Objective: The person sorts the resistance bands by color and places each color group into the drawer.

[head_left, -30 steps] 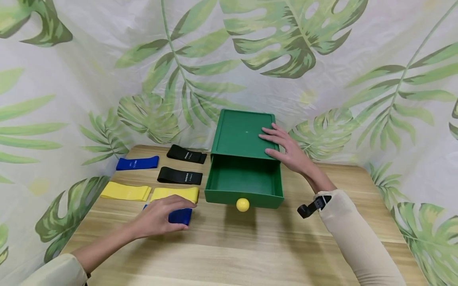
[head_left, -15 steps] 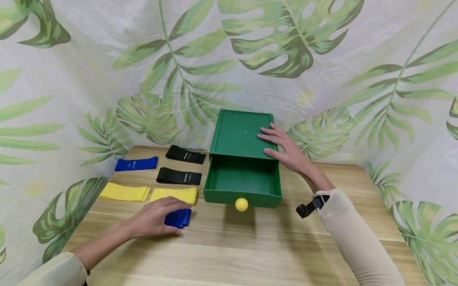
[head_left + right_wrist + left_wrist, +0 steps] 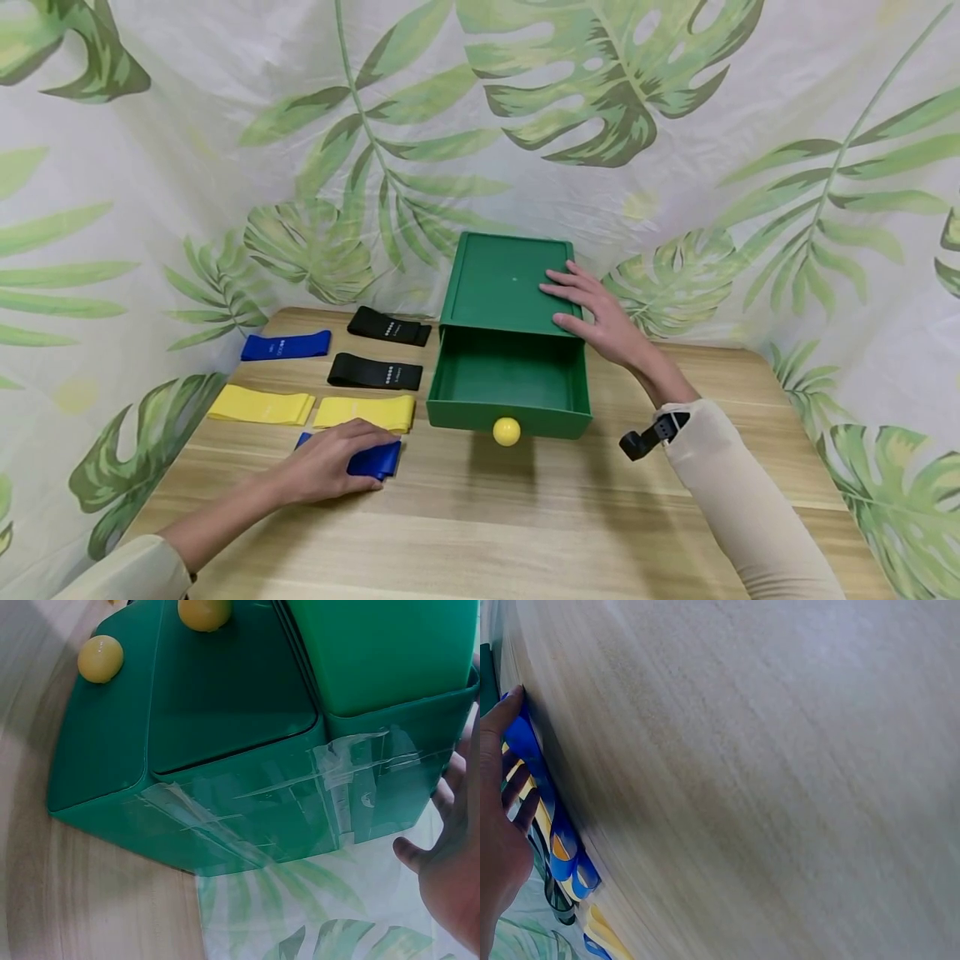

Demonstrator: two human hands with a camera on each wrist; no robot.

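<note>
My left hand (image 3: 330, 461) is over a folded blue resistance band (image 3: 377, 458) on the table, thumb on its near edge and fingers on its far side. In the left wrist view, that blue band (image 3: 544, 784) lies between thumb and fingers. On the green drawer cabinet (image 3: 495, 279) rests my right hand (image 3: 603, 317), fingers spread over the top's right edge. The cabinet's top drawer (image 3: 465, 414) is pulled out, bare inside, with a yellow ball knob (image 3: 507, 431). Seen from the right wrist, the taped cabinet side (image 3: 247, 802) shows stacked drawers.
Two yellow bands (image 3: 262, 404) lie behind the held blue one. Farther back are two black bands (image 3: 375, 372) and another blue band (image 3: 285, 345). A leaf-patterned curtain (image 3: 420, 150) hangs behind the wooden table (image 3: 480, 533).
My left hand has drawn back slightly and lowered onto the blue band, and its thumb and fingers have come closer together. The right hand stays on the cabinet.
</note>
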